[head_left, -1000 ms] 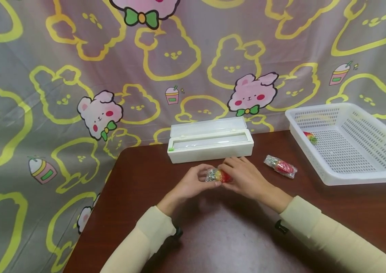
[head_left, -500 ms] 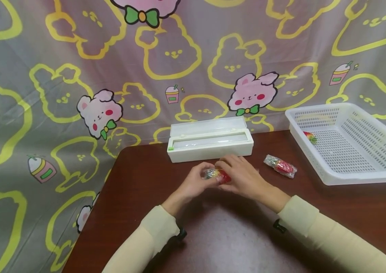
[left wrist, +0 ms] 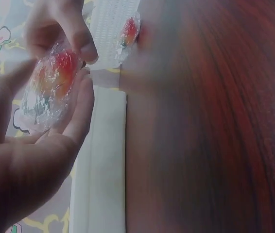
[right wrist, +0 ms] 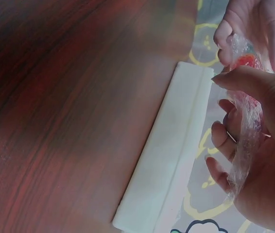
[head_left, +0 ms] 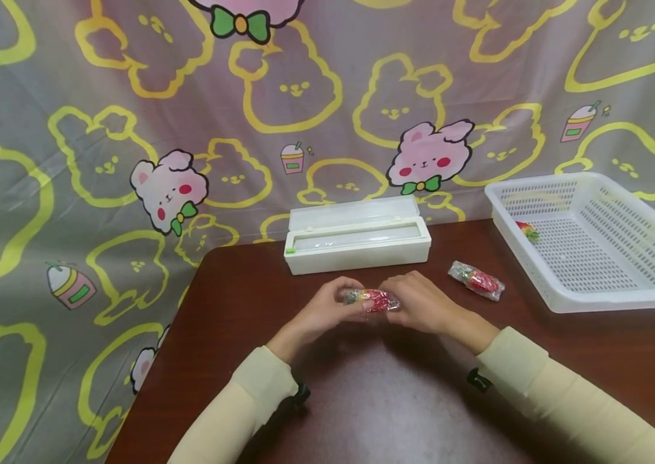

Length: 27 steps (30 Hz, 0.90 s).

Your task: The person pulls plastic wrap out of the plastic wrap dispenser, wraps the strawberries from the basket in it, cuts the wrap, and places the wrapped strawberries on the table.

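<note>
A red, yellow and green strawberry-like fruit (head_left: pixel 384 300) is wrapped in clear cling film and held above the table between both hands. My left hand (head_left: pixel 321 312) grips its green end, thumb on the near side and fingers on the far side. At the red end, my right hand (head_left: pixel 422 304) pinches the film with thumb and fingers. In the right wrist view a loose tail of cling film (right wrist: pixel 247 150) runs down across the right palm. The left wrist view shows the film (left wrist: pixel 52 90) crinkled and shiny around the fruit.
A white cling film dispenser box (head_left: pixel 359 259) with its clear lid raised stands behind the hands. To the right lies another film-wrapped fruit (head_left: pixel 480 282). Farther right, a white plastic basket (head_left: pixel 617 298) holds a red and yellow fruit (head_left: pixel 527 232) with green leaves. A patterned curtain (head_left: pixel 327 129) hangs behind.
My right hand has shifted slightly right along the wrapped fruit, uncovering more of its red end. The left hand still holds the green end; box, basket and second fruit stay put.
</note>
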Motion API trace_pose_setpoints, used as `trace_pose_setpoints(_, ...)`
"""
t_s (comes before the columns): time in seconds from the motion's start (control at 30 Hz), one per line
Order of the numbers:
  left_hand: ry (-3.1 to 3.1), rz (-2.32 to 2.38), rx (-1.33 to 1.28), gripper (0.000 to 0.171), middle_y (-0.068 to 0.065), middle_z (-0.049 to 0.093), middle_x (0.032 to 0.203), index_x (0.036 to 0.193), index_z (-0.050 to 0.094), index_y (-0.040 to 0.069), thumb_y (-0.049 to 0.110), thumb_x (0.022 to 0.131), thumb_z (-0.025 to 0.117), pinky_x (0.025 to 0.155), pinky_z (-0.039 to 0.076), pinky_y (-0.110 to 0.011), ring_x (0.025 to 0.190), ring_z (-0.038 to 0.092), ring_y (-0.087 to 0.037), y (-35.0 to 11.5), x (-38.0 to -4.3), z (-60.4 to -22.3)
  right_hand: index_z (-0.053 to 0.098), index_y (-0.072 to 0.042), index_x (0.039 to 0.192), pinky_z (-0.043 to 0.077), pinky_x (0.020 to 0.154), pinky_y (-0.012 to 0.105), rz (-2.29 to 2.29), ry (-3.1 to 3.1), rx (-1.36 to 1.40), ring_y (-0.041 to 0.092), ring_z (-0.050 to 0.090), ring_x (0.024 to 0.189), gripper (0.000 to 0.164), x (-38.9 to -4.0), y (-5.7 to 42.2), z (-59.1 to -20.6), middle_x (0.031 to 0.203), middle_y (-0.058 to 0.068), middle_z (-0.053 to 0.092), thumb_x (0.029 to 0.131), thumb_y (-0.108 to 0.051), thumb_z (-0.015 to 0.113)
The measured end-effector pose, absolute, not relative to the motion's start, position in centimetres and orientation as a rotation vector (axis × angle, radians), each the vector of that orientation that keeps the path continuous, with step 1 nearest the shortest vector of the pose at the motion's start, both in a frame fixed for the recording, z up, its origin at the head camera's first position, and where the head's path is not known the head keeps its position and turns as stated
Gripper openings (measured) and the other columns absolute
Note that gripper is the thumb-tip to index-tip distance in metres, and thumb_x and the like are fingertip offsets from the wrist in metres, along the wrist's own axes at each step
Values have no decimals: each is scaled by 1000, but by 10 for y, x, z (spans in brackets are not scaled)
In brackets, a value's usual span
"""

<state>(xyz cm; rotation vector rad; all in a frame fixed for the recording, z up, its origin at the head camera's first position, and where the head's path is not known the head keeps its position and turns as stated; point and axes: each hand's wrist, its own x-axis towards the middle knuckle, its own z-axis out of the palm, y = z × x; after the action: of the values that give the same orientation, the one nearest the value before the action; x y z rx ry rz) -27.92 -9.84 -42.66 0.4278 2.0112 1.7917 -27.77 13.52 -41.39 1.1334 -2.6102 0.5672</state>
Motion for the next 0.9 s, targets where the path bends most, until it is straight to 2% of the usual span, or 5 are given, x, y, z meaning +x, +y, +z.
trace_pose_setpoints(0.2, 2011, 1777, 439, 37, -15, 75, 103, 120, 66, -3, 16, 91, 80, 92, 51, -63, 99, 72, -44, -100, -280, -426, 74, -10, 101, 51, 71, 34, 620, -2624, 1168, 10, 63, 77, 29, -280, 136, -413, 89, -4, 72, 76, -17, 86)
trace_pose_setpoints(0.43, 2250, 1766, 414, 29, -13, 72, 96, 112, 69, -4, 11, 90, 80, 83, 58, -57, 78, 72, -18, -109, -284, -425, 68, -8, 127, 42, 96, 52, 457, -2676, 959, 28, 58, 114, 62, -276, 147, -404, 120, 8, 66, 77, -39, 89)
trace_pose_setpoints(0.57, 2367, 1712, 389, 28, -11, 72, 96, 110, 69, 1, 13, 88, 82, 77, 61, -49, 77, 71, -17, -110, -285, -422, 56, -5, 142, 50, 89, 48, 492, -2696, 901, 29, 62, 106, 79, -271, 145, -398, 129, 14, 62, 79, -38, 88)
trace_pose_setpoints(0.73, 2416, 1651, 442, 31, -9, 71, 99, 109, 70, 5, 19, 86, 85, 69, 57, -32, 79, 67, -15, -107, -284, -421, 48, 0, 148, 54, 91, 58, 688, -2817, 860, 37, 63, 115, 81, -269, 140, -402, 137, 21, 60, 83, -30, 85)
trace_pose_setpoints(0.9, 2251, 1700, 485, 34, -10, 72, 101, 113, 68, 3, 20, 88, 84, 82, 60, -47, 84, 69, -16, -107, -281, -421, 53, 6, 140, 55, 91, 48, 871, -2786, 935, 27, 64, 105, 74, -275, 144, -410, 123, 19, 67, 82, -24, 87)
